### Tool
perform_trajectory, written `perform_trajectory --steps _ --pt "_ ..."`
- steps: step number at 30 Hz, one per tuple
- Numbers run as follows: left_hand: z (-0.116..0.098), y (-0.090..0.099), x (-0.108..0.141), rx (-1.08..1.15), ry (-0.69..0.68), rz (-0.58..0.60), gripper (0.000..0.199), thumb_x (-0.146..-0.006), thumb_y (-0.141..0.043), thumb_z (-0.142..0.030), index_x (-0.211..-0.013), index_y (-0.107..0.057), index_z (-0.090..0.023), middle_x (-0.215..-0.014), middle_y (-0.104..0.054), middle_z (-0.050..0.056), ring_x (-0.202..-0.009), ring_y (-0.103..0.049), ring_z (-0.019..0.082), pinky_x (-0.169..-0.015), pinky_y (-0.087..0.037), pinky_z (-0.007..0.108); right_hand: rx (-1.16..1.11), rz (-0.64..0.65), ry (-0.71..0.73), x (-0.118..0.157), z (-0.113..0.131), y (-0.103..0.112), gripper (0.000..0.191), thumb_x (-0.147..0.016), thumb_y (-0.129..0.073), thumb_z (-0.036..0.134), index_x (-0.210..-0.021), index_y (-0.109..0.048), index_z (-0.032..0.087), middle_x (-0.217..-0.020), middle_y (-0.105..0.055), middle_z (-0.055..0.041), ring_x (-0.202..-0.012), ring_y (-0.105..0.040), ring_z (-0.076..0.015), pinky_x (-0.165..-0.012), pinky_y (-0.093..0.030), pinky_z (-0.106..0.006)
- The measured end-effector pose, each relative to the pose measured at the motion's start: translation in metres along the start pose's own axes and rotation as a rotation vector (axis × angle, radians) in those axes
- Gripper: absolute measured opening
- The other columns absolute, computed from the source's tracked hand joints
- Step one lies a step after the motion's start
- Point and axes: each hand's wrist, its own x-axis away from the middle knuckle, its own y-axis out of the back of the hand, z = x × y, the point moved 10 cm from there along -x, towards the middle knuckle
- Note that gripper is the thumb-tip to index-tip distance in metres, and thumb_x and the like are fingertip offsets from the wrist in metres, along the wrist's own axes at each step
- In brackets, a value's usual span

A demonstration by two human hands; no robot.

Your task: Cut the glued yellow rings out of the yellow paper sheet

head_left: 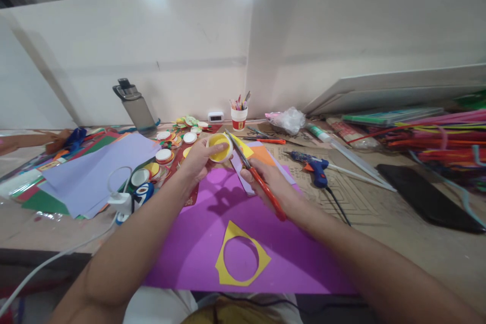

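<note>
My left hand [196, 163] is closed on the edge of a small round white lid [230, 154] with a yellow disc [217, 140] inside, the thumb resting over the yellow. In my right hand [271, 182] is a pair of scissors with red handles [266, 193], its metal blades pointing up beside the lid's right side. Yellow paper [243, 147] shows behind the blades. Below both hands lies a purple sheet [182, 258]. On it rests a yellow paper scrap [224, 273] with a round hole cut through it.
A blue glue gun [319, 174] and a black phone-like slab [429, 200] lie to the right. Lilac sheets [102, 167], a white plug [120, 202] and several round lids [164, 156] are leftward. Behind stand a bottle [138, 110] and a pen cup [239, 119]. Another person's arm [26, 142] reaches in.
</note>
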Motion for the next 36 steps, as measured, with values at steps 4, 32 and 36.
perform_trajectory --steps 4,32,36 --pt "-0.004 0.009 -0.002 0.019 -0.034 -0.073 0.038 -0.052 -0.088 -0.020 -0.085 -0.070 -0.014 -0.079 -0.071 0.004 -0.066 -0.067 0.015 -0.059 -0.056 0.025 -0.013 0.026 -0.028 0.002 -0.001 -0.003 0.035 -0.094 -0.047 0.052 -0.076 -0.048 0.022 -0.067 -0.050 0.0020 -0.060 -0.042 -0.0140 -0.057 -0.030 -0.029" --pt "0.001 -0.008 0.001 -0.148 0.034 0.138 0.034 -0.055 -0.085 -0.022 -0.084 -0.072 -0.012 -0.077 -0.071 0.004 -0.065 -0.063 0.013 -0.064 -0.052 0.025 -0.004 0.076 -0.040 -0.002 -0.004 -0.006 0.035 -0.092 -0.047 0.052 -0.074 -0.044 0.022 -0.067 -0.047 0.0035 -0.060 -0.039 -0.0118 -0.055 -0.031 -0.026" --pt "0.003 -0.007 0.000 -0.147 0.045 0.139 0.038 -0.055 -0.086 -0.021 -0.088 -0.072 -0.012 -0.080 -0.072 0.004 -0.068 -0.065 0.015 -0.066 -0.053 0.026 -0.004 0.066 -0.061 0.000 -0.006 -0.006 0.036 -0.091 -0.050 0.054 -0.074 -0.045 0.022 -0.065 -0.047 0.0035 -0.058 -0.040 -0.0116 -0.054 -0.030 -0.025"
